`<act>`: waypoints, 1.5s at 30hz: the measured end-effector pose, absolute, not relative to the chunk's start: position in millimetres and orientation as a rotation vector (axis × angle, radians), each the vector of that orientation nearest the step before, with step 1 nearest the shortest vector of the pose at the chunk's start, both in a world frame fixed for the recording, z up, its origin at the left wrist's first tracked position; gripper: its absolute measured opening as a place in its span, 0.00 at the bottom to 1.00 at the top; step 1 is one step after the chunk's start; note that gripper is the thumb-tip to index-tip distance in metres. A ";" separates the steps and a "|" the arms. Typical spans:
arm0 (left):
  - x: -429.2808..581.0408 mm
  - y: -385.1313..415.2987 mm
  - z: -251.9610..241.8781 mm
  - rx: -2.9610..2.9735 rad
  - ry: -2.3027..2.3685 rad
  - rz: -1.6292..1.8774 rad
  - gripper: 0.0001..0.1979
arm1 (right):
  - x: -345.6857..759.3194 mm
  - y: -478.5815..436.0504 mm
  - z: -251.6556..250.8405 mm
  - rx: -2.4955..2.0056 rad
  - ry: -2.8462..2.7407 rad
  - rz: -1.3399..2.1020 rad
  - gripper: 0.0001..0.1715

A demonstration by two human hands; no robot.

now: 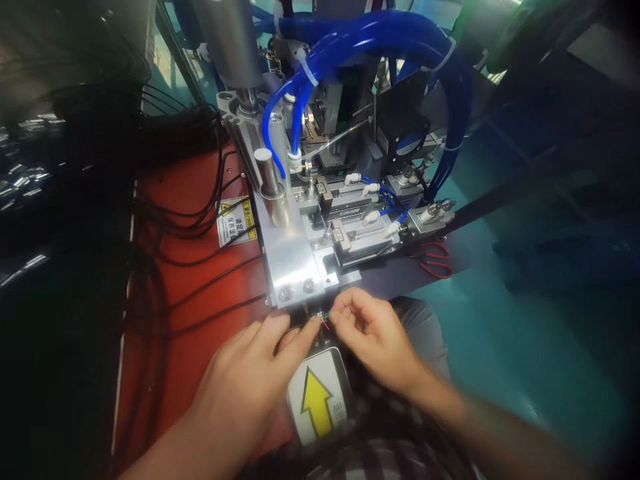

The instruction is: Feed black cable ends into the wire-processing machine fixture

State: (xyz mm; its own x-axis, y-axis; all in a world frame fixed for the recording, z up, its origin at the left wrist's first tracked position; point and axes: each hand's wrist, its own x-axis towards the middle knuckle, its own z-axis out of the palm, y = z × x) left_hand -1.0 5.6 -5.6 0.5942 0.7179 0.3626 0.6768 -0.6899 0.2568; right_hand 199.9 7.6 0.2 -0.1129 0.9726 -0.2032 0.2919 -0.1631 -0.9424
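Just below the front end of the machine's metal plate (pixel 289 257), both hands meet at a small bundle of thin coloured wires (pixel 325 321), with red, green and a pale end showing. My right hand (pixel 373 333) pinches the wires from the right between thumb and forefinger, its other fingers curled. From the left, my left hand (pixel 250 363) lays an outstretched digit against the pale end of the bundle. Its remaining fingers bend down by the plate's front edge, and their tips are hidden. Whatever lies under those fingertips is too small to make out.
Pneumatic cylinders (pixel 367 237) and looped blue hoses (pixel 390 30) crowd the machine beyond the hands. Black cables (pixel 200 290) cross the red base (pixel 190 353). A yellow arrow label (pixel 317 400) is close below. Red-handled scissors (pixel 436 260) lie at the right.
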 end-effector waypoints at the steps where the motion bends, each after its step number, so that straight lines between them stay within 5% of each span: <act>1: -0.7 5.7 -5.7 2.723 1.197 0.684 0.17 | 200.9 7.9 0.1 -1.494 -1.411 1.334 0.07; 45: -0.6 4.3 -6.6 2.715 1.172 0.675 0.17 | 190.0 9.3 0.0 -1.458 -1.163 1.486 0.11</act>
